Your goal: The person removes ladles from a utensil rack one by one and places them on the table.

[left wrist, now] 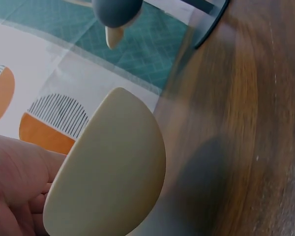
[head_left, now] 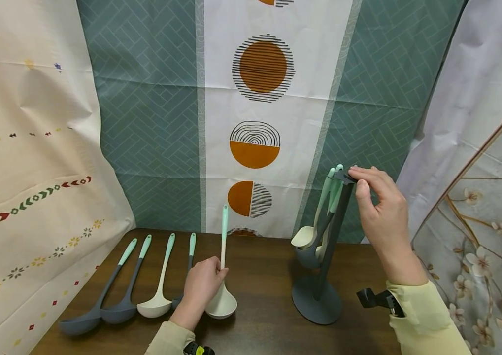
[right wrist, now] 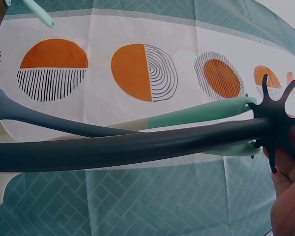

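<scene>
My left hand (head_left: 203, 282) grips a cream ladle (head_left: 221, 304) by its shaft, with the mint handle end pointing up and the bowl down. In the left wrist view the ladle's bowl (left wrist: 113, 167) fills the middle, above its shadow on the table. At the right, my right hand (head_left: 383, 212) pinches the hooked top of a dark grey utensil stand (head_left: 317, 301) between thumb and fingers. The right wrist view shows the star-shaped hook head (right wrist: 273, 115) at the fingers. Several utensils (head_left: 306, 236) with mint handles hang on the stand's left side.
Lying in a row at the left of the brown table (head_left: 264, 276) are a grey ladle (head_left: 81, 323), another grey ladle (head_left: 119, 311), a cream ladle (head_left: 155, 306) and a grey utensil (head_left: 191, 246) partly hidden by my left hand. Patterned cloth (head_left: 157, 113) hangs behind.
</scene>
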`<control>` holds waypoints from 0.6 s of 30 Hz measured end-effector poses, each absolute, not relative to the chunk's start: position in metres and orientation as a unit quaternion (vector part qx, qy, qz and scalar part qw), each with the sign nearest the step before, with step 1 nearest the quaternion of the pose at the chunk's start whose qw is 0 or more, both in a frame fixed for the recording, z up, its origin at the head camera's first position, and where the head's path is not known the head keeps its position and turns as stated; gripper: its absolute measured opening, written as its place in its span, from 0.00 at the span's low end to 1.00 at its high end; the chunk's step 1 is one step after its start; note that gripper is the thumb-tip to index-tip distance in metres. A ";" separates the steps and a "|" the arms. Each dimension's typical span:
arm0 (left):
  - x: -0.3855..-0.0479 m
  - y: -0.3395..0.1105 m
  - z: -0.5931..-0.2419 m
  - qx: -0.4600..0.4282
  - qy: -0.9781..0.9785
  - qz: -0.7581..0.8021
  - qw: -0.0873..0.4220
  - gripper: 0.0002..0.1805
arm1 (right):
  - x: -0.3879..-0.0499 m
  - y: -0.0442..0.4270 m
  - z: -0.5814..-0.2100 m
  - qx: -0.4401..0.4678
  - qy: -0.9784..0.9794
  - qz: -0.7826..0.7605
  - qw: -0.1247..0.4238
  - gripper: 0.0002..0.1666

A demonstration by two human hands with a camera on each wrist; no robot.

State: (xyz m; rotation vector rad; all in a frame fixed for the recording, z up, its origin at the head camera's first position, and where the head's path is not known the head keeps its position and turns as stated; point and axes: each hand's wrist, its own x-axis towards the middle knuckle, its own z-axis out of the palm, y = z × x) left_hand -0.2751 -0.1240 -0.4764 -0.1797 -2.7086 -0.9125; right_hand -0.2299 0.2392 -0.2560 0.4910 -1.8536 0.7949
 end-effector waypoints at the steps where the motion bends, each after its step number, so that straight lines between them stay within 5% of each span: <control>1: -0.276 -0.125 -0.477 -0.060 -0.938 -0.315 0.135 0.14 | -0.230 0.239 -0.256 0.203 -0.770 0.329 0.508 0.17; 18: -0.277 -0.130 -0.484 -0.044 -0.956 -0.264 0.115 0.17 | -0.231 0.239 -0.256 0.201 -0.769 0.333 0.508 0.17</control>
